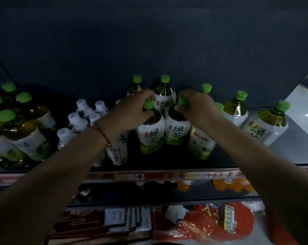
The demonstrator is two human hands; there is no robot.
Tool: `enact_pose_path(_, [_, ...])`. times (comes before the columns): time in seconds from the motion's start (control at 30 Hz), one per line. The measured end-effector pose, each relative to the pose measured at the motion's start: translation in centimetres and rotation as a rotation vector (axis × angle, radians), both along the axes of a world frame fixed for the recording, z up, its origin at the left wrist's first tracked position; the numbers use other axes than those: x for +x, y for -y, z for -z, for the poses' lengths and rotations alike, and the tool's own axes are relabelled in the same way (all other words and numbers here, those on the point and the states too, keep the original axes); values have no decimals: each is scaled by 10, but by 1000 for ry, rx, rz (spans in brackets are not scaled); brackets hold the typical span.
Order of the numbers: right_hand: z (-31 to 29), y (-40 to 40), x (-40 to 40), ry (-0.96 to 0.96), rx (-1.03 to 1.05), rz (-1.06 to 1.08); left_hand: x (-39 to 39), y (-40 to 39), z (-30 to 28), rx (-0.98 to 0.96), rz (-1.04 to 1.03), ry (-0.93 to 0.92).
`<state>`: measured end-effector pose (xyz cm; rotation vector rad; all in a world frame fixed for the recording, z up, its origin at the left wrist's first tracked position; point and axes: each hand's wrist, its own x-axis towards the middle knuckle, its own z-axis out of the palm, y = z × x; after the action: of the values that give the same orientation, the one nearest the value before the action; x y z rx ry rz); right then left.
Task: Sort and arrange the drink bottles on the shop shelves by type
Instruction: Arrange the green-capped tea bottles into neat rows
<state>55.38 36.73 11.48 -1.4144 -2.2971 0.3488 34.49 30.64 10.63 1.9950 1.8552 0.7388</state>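
Two green tea bottles stand side by side at the middle of the dark shelf (158, 163). My left hand (132, 110) grips the neck of the left green tea bottle (150, 133) just under its green cap. My right hand (197, 106) holds the neck and cap of the right green tea bottle (176, 131). Behind them stand two more green-capped tea bottles (164, 96). A yellow-labelled green-capped bottle (201, 144) stands under my right wrist. White-capped bottles (82, 112) cluster left of my left arm.
More green-capped tea bottles (22, 131) crowd the shelf's left end, and others (266, 126) lean at the right end. A red price strip (149, 176) runs along the shelf's front edge. Orange drinks (229, 184) sit on the shelf below, red packets (211, 225) lower down.
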Motion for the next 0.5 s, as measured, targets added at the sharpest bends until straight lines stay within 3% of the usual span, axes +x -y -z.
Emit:
enact_pose_path(0.17, [-7,10,16,21,-31,-110,2,16,-15,-207,108,75])
enact_pose_path(0.5, [-2,21,27,64,16,-215,15,47,0,-106,5,225])
